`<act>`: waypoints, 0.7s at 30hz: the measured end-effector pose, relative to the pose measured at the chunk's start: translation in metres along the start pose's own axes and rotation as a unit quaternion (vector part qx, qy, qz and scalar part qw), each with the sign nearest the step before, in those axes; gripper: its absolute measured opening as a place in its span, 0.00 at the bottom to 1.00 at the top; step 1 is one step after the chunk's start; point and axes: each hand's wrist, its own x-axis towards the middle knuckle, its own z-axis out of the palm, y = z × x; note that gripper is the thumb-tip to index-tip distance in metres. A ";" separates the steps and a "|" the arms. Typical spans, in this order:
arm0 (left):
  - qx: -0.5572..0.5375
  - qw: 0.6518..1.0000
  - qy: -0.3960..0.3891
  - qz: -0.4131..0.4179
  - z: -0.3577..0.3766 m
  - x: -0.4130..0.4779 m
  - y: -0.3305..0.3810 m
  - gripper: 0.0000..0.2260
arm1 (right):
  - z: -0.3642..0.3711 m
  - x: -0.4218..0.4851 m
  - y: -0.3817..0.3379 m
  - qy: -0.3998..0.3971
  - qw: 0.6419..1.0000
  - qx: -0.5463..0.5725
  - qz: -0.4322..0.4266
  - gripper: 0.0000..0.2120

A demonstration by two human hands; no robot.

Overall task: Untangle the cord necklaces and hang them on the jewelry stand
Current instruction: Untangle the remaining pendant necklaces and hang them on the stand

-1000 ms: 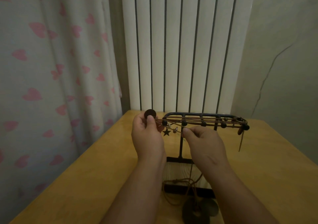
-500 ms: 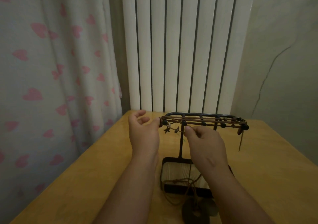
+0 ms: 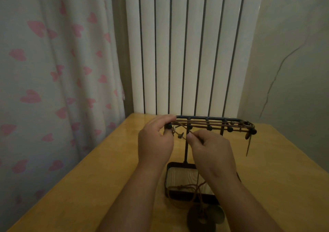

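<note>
A black metal jewelry stand [image 3: 186, 149] rises from a tray base [image 3: 168, 176] on the wooden table [image 3: 89, 187]. Brown cord necklaces [image 3: 201, 124] lie stretched along its top rack, with dark beads and a pendant [image 3: 247, 136] dangling at the right end. My left hand [image 3: 155, 142] pinches the cord at the rack's left end. My right hand [image 3: 211, 151] pinches a cord strand with small charms [image 3: 180, 135] just below the rack. Another cord necklace [image 3: 188, 187] lies across the tray, its dark disc pendants [image 3: 203, 217] resting on the table in front.
A white ribbed radiator [image 3: 188, 50] stands behind the table. A curtain with pink hearts [image 3: 53, 71] hangs at the left. A cracked wall [image 3: 288, 62] is at the right. The table's left edge runs diagonally toward the near left.
My left hand opened half a second ago after holding a dark round pendant, and has now closed on the cord at the rack's left end. My right hand stayed on the charm strand.
</note>
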 end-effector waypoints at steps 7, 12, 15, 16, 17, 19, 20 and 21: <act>0.000 1.000 -0.006 -0.014 -0.001 0.002 -0.002 0.18 | 0.000 -0.004 -0.005 0.000 0.999 -0.012 -0.048 0.10; 0.020 1.000 -0.003 -0.012 -0.001 0.001 -0.003 0.18 | -0.012 0.006 -0.003 0.050 0.997 -0.009 -0.053 0.10; 0.032 0.999 -0.013 0.006 -0.002 -0.001 -0.003 0.19 | -0.022 0.014 -0.004 0.058 0.996 -0.002 -0.067 0.06; 0.043 0.999 -0.016 0.019 -0.003 -0.002 -0.004 0.19 | -0.025 0.016 -0.005 0.049 0.996 0.000 -0.069 0.06; 0.054 0.998 -0.017 0.033 -0.003 -0.002 -0.004 0.18 | -0.028 0.018 -0.005 0.038 0.997 0.003 -0.070 0.07; 0.072 0.996 -0.019 0.049 -0.003 -0.002 -0.005 0.17 | -0.033 0.021 -0.004 0.014 0.997 0.008 -0.072 0.08; 0.077 0.996 -0.018 0.050 -0.003 -0.002 -0.005 0.16 | -0.035 0.021 -0.004 0.005 0.997 0.005 -0.073 0.08; 0.080 0.995 -0.017 0.049 -0.003 -0.001 -0.006 0.16 | -0.037 0.021 -0.004 0.000 0.997 -0.004 -0.075 0.08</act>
